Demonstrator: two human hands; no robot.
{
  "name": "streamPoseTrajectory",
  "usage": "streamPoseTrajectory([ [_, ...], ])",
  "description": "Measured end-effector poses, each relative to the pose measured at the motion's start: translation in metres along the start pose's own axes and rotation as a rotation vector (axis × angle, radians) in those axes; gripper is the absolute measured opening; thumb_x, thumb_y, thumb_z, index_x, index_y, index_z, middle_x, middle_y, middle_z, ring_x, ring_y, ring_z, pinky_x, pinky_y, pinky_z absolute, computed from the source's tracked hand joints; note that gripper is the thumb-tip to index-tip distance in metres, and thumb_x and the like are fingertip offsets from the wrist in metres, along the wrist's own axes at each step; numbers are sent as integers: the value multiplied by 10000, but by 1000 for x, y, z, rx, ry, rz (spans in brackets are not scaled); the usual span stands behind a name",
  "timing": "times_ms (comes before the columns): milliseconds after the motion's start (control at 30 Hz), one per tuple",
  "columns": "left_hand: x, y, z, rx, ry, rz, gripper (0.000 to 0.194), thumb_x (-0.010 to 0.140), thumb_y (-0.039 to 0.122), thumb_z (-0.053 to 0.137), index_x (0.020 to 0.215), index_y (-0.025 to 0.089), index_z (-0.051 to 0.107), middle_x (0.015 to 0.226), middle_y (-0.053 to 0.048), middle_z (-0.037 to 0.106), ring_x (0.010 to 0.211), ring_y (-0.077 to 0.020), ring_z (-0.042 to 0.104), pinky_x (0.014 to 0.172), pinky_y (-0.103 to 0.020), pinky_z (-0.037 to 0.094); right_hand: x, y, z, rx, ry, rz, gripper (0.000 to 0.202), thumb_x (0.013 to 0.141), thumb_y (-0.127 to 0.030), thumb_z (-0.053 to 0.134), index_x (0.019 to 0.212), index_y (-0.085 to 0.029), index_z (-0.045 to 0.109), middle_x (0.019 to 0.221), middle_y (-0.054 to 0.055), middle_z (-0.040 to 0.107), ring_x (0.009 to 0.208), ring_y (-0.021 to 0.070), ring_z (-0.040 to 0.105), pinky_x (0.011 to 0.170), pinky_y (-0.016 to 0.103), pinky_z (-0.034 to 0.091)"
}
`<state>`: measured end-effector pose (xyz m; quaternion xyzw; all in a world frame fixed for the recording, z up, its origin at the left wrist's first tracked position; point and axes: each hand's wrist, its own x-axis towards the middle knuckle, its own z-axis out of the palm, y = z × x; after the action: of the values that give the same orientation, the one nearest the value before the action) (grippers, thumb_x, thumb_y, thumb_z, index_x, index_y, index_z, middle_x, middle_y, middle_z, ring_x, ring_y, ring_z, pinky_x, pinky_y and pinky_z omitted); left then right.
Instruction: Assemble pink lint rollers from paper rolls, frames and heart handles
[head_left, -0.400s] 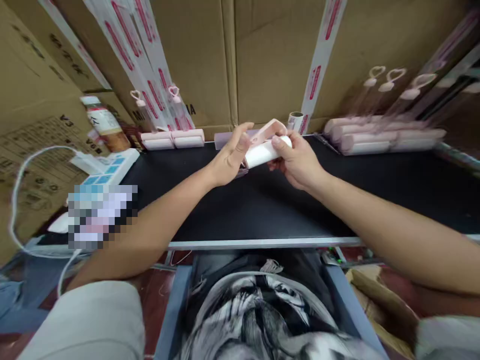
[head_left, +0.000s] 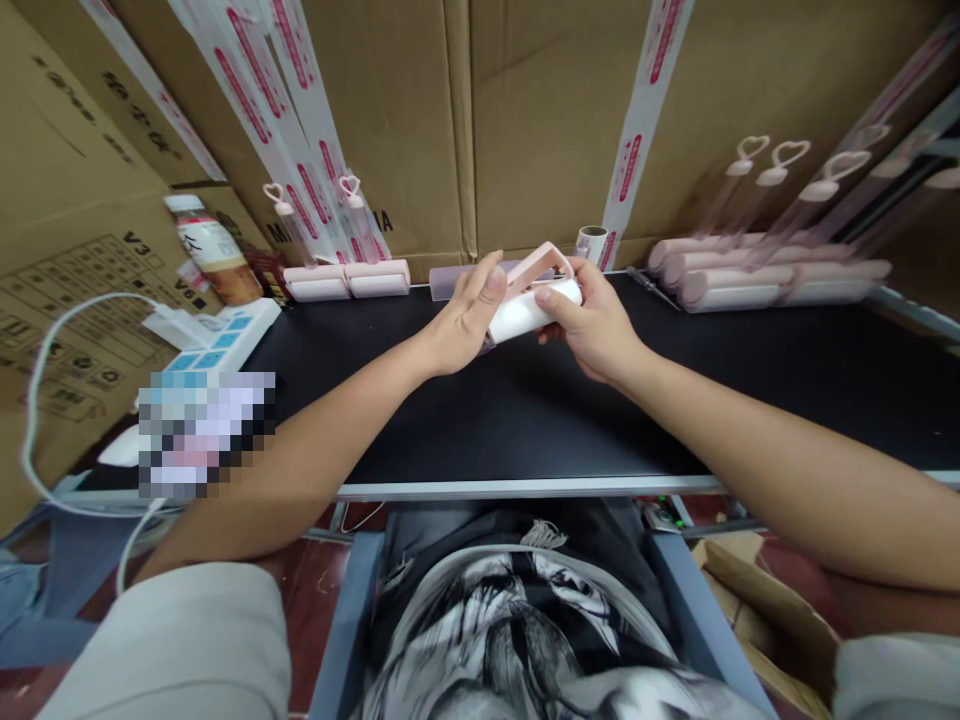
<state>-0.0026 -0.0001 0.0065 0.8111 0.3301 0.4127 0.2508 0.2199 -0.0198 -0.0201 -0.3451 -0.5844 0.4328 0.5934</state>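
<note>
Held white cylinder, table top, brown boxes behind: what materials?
Cylinder: probably plastic; smooth, with a soft sheen.
Table top: evenly black, mostly matte; rubber or laminate, can't tell which.
Boxes: cardboard, matte; plain brown faces, printed marks, tape strips.

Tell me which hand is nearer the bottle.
Left. The left hand is to the right of the bottle, at the left end of the cylinder; the right hand is farther right, holding the cylinder.
</note>
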Motion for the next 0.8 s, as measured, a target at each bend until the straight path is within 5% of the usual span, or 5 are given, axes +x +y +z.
streamPoseTrajectory([
  [167, 0, 17, -1, -45, -181, -135, 731, 1072, 799, 369, 1319, 213, 731, 1159, -96, 786, 1034, -249, 743, 872, -353, 587, 0, 2, 0, -55, -9, -42, 673, 788, -660, 913, 1248, -324, 554, 1057, 37, 671, 768, 209, 661, 485, 308, 527],
  [367, -2, 22, 2, -73, -76, -174, 626, 1117, 671, 397, 1011, 164, 749, 865, -66, 741, 741, -172, 629, 652, -295, 438, -3, 0, 3, -98, 0, -85, 641, 763, -702, 920, 1076, -309, 523, 914, 12, 617, 710, 205, 622, 511, 340, 516],
  [600, -1, 37, -3, -67, -16, -164, 512, 1075, 603, 562, 1059, 132, 764, 912, -67, 739, 778, -153, 620, 638, -253, 441, -7, -10, 10, -51, 25, -83, 703, 734, -729, 938, 1160, -324, 554, 944, 10, 644, 709, 195, 622, 504, 329, 523],
  [800, -5, 45, -1, -203, -189, -255, 458, 985, 604, 720, 1098, 161, 685, 857, -33, 721, 679, -147, 644, 595, -258, 510, -6, -9, 9, -24, -1, 34, 614, 763, -605, 922, 1135, -310, 533, 880, -20, 593, 640, 154, 551, 450, 268, 417],
])
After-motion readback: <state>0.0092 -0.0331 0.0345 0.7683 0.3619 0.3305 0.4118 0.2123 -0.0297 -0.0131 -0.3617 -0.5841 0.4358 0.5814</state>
